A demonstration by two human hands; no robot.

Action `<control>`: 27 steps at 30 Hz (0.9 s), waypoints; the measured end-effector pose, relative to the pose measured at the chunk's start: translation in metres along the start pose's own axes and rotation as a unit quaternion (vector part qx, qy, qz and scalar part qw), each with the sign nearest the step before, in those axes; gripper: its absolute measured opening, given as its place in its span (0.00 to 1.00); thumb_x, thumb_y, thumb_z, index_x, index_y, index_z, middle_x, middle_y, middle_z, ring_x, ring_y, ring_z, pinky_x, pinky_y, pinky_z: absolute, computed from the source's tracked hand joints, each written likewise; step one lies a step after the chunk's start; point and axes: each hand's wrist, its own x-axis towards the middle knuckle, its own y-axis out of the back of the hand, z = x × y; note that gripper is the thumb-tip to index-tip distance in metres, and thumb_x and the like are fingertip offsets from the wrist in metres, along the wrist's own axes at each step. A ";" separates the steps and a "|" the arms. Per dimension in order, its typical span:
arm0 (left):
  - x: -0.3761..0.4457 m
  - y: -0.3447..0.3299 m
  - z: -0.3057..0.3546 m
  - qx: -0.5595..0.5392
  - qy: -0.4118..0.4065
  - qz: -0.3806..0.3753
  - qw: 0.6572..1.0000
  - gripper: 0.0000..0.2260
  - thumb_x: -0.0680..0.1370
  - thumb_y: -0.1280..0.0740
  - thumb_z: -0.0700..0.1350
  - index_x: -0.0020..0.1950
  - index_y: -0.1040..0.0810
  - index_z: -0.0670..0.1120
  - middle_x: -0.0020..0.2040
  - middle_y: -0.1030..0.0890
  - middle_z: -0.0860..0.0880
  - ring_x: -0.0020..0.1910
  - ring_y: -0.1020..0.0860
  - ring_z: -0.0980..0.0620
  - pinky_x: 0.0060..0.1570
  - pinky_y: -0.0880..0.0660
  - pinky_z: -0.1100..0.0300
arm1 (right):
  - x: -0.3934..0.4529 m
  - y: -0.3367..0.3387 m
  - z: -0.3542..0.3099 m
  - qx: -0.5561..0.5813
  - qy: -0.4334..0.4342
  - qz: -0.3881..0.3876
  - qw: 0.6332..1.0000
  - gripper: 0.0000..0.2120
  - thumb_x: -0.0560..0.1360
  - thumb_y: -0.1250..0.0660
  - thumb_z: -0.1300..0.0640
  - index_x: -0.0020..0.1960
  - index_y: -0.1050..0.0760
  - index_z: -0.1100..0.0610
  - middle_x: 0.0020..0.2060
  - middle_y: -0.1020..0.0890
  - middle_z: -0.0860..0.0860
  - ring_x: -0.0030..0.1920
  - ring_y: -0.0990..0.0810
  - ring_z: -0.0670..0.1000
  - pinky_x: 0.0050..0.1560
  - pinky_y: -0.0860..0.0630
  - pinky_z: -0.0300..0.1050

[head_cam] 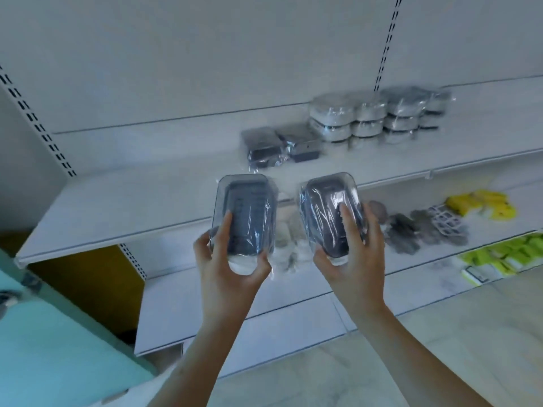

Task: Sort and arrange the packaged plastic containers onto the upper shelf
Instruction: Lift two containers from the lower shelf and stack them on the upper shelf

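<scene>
Partly done, by the look of it. On the upper shelf (147, 201), right of center, lie 2 dark wrapped containers (279, 146) beside stacks of round packs (379, 113). The left hand (232, 259) is clamped on a wrapped container (245, 212) and the right hand (355, 254) on another (330, 212), both at frame center, in front of the shelf edge, not yet placed.

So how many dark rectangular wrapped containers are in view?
4: one in the left hand, one in the right hand, two side by side on the upper shelf. More may be hidden.
</scene>
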 end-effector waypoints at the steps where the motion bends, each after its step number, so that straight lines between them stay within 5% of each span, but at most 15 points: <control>1: 0.017 -0.006 0.008 0.001 -0.009 0.008 1.000 0.39 0.68 0.26 0.54 0.77 0.36 0.61 0.64 0.35 0.52 0.64 0.28 0.53 0.65 0.29 0.60 | 0.016 0.001 0.002 0.000 0.001 0.010 1.000 0.38 0.71 0.30 0.44 0.78 0.35 0.53 0.77 0.39 0.58 0.75 0.37 0.58 0.69 0.29 0.62; 9: 0.163 -0.086 0.022 0.064 0.010 0.081 0.995 0.38 0.70 0.24 0.55 0.77 0.38 0.63 0.63 0.35 0.50 0.63 0.29 0.48 0.66 0.27 0.48 | 0.157 -0.037 0.038 -0.022 0.039 -0.016 0.999 0.35 0.72 0.28 0.41 0.74 0.30 0.54 0.78 0.38 0.60 0.70 0.32 0.61 0.64 0.27 0.57; 16: 0.243 -0.149 0.014 0.177 0.062 0.122 0.975 0.35 0.70 0.25 0.61 0.75 0.33 0.60 0.66 0.32 0.47 0.66 0.33 0.46 0.57 0.30 0.56 | 0.270 -0.093 0.051 -0.088 0.094 -0.081 0.988 0.33 0.74 0.36 0.34 0.70 0.26 0.56 0.73 0.29 0.63 0.67 0.27 0.67 0.61 0.24 0.60; 19: 0.253 -0.158 0.004 0.189 0.085 0.120 0.971 0.33 0.70 0.27 0.65 0.73 0.29 0.57 0.65 0.31 0.47 0.66 0.32 0.46 0.56 0.31 0.58 | 0.292 -0.117 0.052 -0.171 0.136 -0.141 0.966 0.34 0.76 0.38 0.33 0.70 0.25 0.57 0.71 0.27 0.64 0.70 0.29 0.66 0.72 0.34 0.64; 23: 0.245 -0.150 -0.006 0.190 0.064 0.094 0.975 0.30 0.74 0.37 0.69 0.73 0.31 0.58 0.66 0.31 0.50 0.65 0.31 0.50 0.63 0.29 0.54 | 0.301 -0.116 0.061 -0.163 0.174 -0.213 0.948 0.43 0.76 0.57 0.30 0.76 0.32 0.59 0.74 0.31 0.64 0.78 0.39 0.61 0.79 0.54 0.59; 25: 0.238 -0.145 -0.008 0.169 0.048 0.074 0.982 0.27 0.77 0.36 0.63 0.75 0.34 0.58 0.67 0.32 0.55 0.65 0.31 0.59 0.64 0.31 0.61 | 0.307 -0.106 0.072 -0.145 0.189 -0.274 0.932 0.46 0.72 0.65 0.31 0.81 0.46 0.57 0.79 0.42 0.61 0.81 0.49 0.56 0.80 0.62 0.54; 27: 0.237 -0.144 -0.008 0.138 0.050 0.044 0.988 0.28 0.77 0.31 0.53 0.76 0.36 0.58 0.67 0.32 0.58 0.60 0.31 0.71 0.58 0.34 0.75 | 0.314 -0.099 0.082 -0.166 0.229 -0.308 0.908 0.42 0.74 0.60 0.33 0.82 0.54 0.55 0.81 0.48 0.60 0.81 0.52 0.55 0.79 0.66 0.51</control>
